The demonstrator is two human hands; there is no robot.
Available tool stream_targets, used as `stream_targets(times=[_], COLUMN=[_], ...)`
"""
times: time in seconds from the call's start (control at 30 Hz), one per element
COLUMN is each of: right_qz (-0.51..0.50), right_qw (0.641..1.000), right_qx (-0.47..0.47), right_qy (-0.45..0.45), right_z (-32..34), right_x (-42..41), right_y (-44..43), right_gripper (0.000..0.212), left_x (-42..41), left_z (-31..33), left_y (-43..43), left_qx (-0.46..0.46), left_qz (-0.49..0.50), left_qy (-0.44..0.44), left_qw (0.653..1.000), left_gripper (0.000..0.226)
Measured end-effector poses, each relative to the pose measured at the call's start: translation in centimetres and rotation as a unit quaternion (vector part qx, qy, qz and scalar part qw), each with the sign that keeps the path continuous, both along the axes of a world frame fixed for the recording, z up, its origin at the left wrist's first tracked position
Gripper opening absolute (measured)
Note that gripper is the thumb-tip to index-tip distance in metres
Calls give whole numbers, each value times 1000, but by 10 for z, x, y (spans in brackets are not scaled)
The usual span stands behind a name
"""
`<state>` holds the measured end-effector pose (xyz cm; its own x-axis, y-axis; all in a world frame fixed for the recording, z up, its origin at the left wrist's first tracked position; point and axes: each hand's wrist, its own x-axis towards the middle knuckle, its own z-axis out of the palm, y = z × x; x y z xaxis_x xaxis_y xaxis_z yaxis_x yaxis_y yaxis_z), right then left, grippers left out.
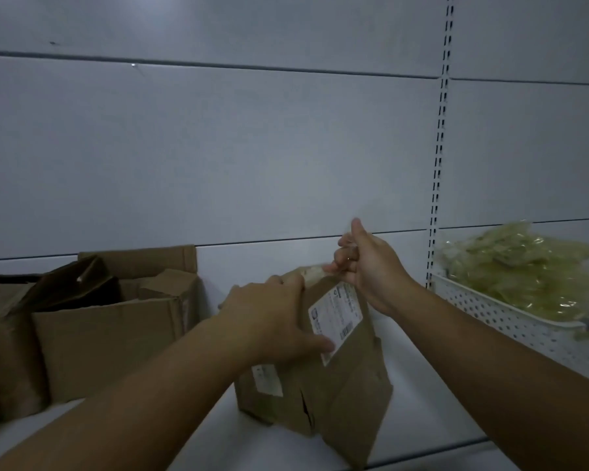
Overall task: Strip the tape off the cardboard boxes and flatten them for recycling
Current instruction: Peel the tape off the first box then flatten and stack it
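Observation:
A small brown cardboard box [340, 385] with white shipping labels stands on the white shelf [184, 443], low in the middle of the view. My left hand [269, 321] lies over its top left side and holds it down. My right hand [368, 266] is above the box's top edge, its fingers pinched on a strip of pale tape [315, 272] that runs up from that edge. Part of the tape is hidden inside the fingers.
Several larger open cardboard boxes [109, 328] stand at the left against the grey back panel. A white perforated basket [510, 321] heaped with crumpled yellowish tape [524, 273] sits at the right. A slotted upright [439, 147] runs up the wall.

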<state>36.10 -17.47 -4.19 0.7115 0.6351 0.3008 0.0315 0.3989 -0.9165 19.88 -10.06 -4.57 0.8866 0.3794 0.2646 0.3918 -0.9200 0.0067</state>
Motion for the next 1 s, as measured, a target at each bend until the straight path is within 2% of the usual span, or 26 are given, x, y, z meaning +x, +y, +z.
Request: stream_targets(times=[0.07,0.13,0.23,0.33,0.4,0.47,0.5,0.57,0.67,0.8,0.87,0.9,0.93,1.0], right_qz=[9,17,13,30,45,58,60,53,14,-60,-84,-100,-119,-138], right_qw=[1000,999,997,993,995,996,996,998,999,997,996,988,967,893], right_qx=[15,40,61,66,46,29,23,11,18,36,-9,-51,-104,-207], right_qy=[11,21,49,89,81,68,61,44,25,26,-34,-104,-197,-375], right_z=[6,15,25,24,22,21,22,24,34,61,63,60,54,40], right_x=[4,10,20,23,20,14,11,10,23,56,62,63,61,54], right_y=[-3,-11,-26,-34,-36,-38,-38,-41,-57,-98,-107,-109,-108,-103], right_gripper=[39,37,38,44,45,44,44,44,45,46,44,42,39,27], left_x=[1,-7,-19,-12,7,28,37,50,58,60,61,61,61,61], left_z=[2,9,10,12,18,20,18,11,0,-1,-3,-3,-2,-2], left_y=[6,26,58,71,66,52,45,39,45,47,45,44,43,42], left_qx=[20,0,-21,-73,-47,-38,-75,-149,-131,-146,-139,-139,-143,-155], left_qz=[-30,-60,-33,35,67,40,12,-28,-41,-16,-8,-8,-9,-7], left_qy=[28,36,67,27,2,-53,-77,-56,49,42,34,28,23,16], left_qw=[999,998,997,996,997,997,994,987,989,988,990,990,989,988], left_gripper=[62,47,41,26,21,18,15,24,41,42,42,41,42,43])
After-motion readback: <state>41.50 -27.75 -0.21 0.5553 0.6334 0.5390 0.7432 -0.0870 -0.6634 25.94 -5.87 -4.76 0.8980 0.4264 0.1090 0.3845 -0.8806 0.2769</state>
